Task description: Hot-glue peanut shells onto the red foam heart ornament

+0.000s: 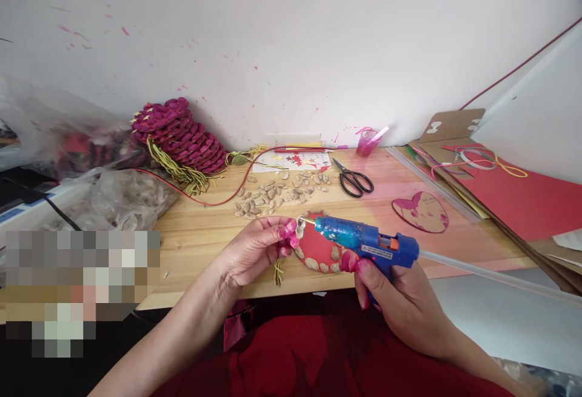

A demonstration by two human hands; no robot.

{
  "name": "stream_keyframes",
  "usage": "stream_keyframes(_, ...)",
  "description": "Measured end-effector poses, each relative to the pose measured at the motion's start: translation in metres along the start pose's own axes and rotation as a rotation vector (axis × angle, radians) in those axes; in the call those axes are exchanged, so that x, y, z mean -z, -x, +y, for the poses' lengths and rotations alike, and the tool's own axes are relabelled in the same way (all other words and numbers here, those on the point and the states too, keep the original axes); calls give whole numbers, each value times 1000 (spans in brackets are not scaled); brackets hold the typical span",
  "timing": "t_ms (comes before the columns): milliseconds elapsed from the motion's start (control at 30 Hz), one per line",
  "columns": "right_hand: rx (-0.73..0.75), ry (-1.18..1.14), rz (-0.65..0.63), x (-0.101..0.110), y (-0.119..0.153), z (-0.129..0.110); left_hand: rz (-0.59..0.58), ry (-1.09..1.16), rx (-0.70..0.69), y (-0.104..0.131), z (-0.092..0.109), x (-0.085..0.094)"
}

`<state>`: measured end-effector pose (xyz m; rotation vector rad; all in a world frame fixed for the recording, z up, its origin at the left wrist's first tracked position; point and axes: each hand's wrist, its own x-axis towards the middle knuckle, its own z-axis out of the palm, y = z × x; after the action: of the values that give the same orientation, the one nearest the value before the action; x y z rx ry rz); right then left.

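My right hand (386, 282) grips a blue hot glue gun (348, 236) by its handle, with a long clear glue stick (482, 274) trailing out of the back. Between the thumb and fingers of my left hand (268, 242) is a small pale shell-like piece (301, 227), and the gun's nozzle meets it or is very close. Below both hands lies a red card shape (313, 242), edged with similar tan pieces and partly hidden by the gun. Several loose tan pieces (268, 196) are scattered on the table behind.
Black-handled scissors (357, 183), a pink cup (367, 142) and a paint-marked cardboard heart (421, 212) are on the wooden table (204, 221). Stacked magenta pieces with tassels (182, 142) lean at back left, beside plastic bags (127, 194). Red card (522, 188) lies right.
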<state>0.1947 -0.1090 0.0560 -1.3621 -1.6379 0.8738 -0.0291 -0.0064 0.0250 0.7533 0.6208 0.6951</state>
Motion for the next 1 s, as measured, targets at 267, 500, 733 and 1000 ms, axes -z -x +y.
stream_keyframes(267,-25,7,6,-1,-3,5,4,8,12,-2,0,3)
stream_keyframes(500,-33,31,-8,0,-2,6,33,10,25,-3,1,4)
stream_keyframes(733,-58,21,-14,-2,-7,7,40,14,21,-2,1,5)
stream_keyframes(1000,-54,24,-9,-2,-6,6,63,27,23,-3,0,5)
